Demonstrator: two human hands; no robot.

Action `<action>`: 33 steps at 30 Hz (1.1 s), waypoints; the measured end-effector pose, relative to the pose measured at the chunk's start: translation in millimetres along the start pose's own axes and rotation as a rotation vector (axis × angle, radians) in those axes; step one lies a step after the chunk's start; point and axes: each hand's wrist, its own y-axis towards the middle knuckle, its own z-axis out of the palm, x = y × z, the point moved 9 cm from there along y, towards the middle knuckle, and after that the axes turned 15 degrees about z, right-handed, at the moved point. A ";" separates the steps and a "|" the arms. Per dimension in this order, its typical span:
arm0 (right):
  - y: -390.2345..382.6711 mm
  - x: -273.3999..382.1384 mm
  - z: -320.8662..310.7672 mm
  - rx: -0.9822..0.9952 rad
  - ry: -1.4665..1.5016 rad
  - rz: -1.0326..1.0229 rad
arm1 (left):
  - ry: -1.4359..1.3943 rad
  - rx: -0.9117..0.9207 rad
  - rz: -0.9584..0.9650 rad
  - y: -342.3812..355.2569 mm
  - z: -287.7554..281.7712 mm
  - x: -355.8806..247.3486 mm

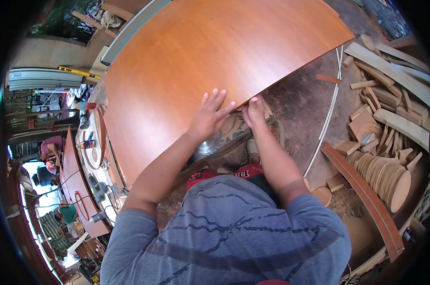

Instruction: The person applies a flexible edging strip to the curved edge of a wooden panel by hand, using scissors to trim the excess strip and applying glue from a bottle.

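Note:
A large orange-brown wood panel (pixel 191 61) with a smooth sheen lies in front of me. My left hand (pixel 209 114) rests on its top face near the right-hand edge, palm down and fingers stretched out. Close beside it, my right hand (pixel 254 112) is closed right at that edge, thumb uppermost and fingers curled. Whatever those fingers hold is hidden. Beneath the panel's edge, part of a shiny metal surface (pixel 208 148) shows, and a grey hose or cable (pixel 280 130) curves past my right wrist.
Wood offcuts (pixel 381 95) and a row of round wooden discs (pixel 383 183) pile up at right. A curved brown strip (pixel 362 199) and thin white strips (pixel 325 123) lie on the floor. At left stand a cluttered bench (pixel 98 156), a yellow level (pixel 78 71) and other people (pixel 52 146).

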 end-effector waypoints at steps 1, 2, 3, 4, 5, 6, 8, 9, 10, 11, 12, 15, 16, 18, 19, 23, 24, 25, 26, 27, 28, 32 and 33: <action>-1.2 -5.9 5.1 0.003 0.029 -0.004 | 0.001 -0.002 -0.002 -1.1 -0.3 0.4; -4.1 -6.3 6.9 0.004 0.027 -0.004 | -0.003 -0.011 -0.002 -2.1 -0.9 0.7; -8.1 -2.1 6.7 -0.011 -0.028 -0.018 | -0.008 -0.021 -0.001 -3.2 -1.6 0.8; -11.4 2.8 6.3 -0.027 -0.085 -0.037 | -0.010 -0.025 0.005 -3.7 -1.2 0.8; -12.6 3.6 5.0 -0.030 -0.091 -0.044 | -0.015 -0.036 0.008 -4.6 -1.4 1.0; -13.4 2.7 6.8 -0.014 -0.122 -0.036 | -0.021 -0.049 0.012 -5.6 -1.7 1.2; -18.6 -3.3 7.7 -0.002 -0.167 -0.034 | -0.031 -0.068 0.018 -7.2 -1.2 1.2; -21.5 -10.3 8.9 -0.005 -0.211 -0.009 | -0.036 -0.080 0.018 -8.2 -1.5 1.9; -23.9 -17.7 15.2 -0.006 -0.256 0.019 | -0.041 -0.093 0.023 -10.4 -1.8 2.8; -25.8 -23.3 22.3 -0.007 -0.270 0.013 | -0.097 -0.097 0.024 -12.7 -0.6 4.3; -27.6 -26.3 24.5 -0.056 -0.181 -0.027 | -0.152 -0.103 0.025 -16.7 -1.5 8.5; -28.1 -39.4 20.6 -0.100 -0.126 -0.034 | -0.460 -0.079 0.133 -38.4 3.0 33.4; -27.2 -40.2 15.2 -0.131 -0.098 -0.068 | -0.467 -0.096 0.136 -52.7 -2.6 44.2; -25.6 -38.1 2.9 -0.162 -0.064 -0.074 | -0.217 0.043 0.121 -83.6 -6.7 63.1; -27.6 -47.5 9.9 -0.164 -0.077 -0.070 | -0.225 0.033 0.117 -102.3 -13.3 65.9; -43.8 -69.5 30.3 -0.254 -0.070 -0.165 | 0.022 0.091 -0.027 -136.7 -28.9 79.6; -47.0 -81.6 36.8 -0.228 -0.102 -0.160 | 0.019 0.094 -0.023 -137.6 -28.0 78.9; -52.0 -93.4 43.3 -0.206 -0.132 -0.151 | 0.007 0.089 -0.028 -140.7 -26.4 80.2; -55.0 -105.4 47.4 -0.199 -0.167 -0.109 | 0.025 0.058 -0.019 -142.0 -27.6 81.5; -57.9 -115.1 49.5 -0.208 -0.176 -0.102 | 0.043 0.029 -0.011 -143.1 -28.3 82.4; -60.9 -125.9 59.2 -0.180 -0.138 -0.089 | 0.029 0.030 -0.019 -145.1 -25.5 83.9; -68.9 -151.3 72.7 -0.193 -0.092 -0.079 | 0.010 0.013 -0.019 -144.7 -24.8 85.2; -70.7 -155.9 71.9 -0.220 -0.088 -0.077 | 0.019 0.008 -0.021 -144.9 -25.4 85.6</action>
